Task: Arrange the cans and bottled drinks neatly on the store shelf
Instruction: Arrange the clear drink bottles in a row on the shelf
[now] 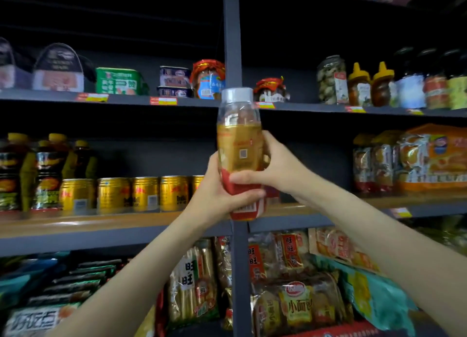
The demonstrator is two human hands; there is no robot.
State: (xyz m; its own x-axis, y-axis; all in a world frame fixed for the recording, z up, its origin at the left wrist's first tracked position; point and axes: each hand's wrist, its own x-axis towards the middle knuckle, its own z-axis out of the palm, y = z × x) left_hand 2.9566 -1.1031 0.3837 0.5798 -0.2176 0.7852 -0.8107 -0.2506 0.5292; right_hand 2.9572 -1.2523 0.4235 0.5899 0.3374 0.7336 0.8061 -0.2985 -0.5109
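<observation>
Clear plastic bottle of amber drink with white cap point(238, 144) held upright before the shelf post
Left hand point(222, 192) and right hand point(275, 169) both wrap it, apparently firmly; swinging it in carelessly could topple the gold cans point(129, 194)

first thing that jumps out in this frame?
The bottled drink, white-capped and upright, held dead centre before the shelf post by the left hand low and the right hand at mid-body. Next, the row of gold cans on the middle shelf, left.
</observation>
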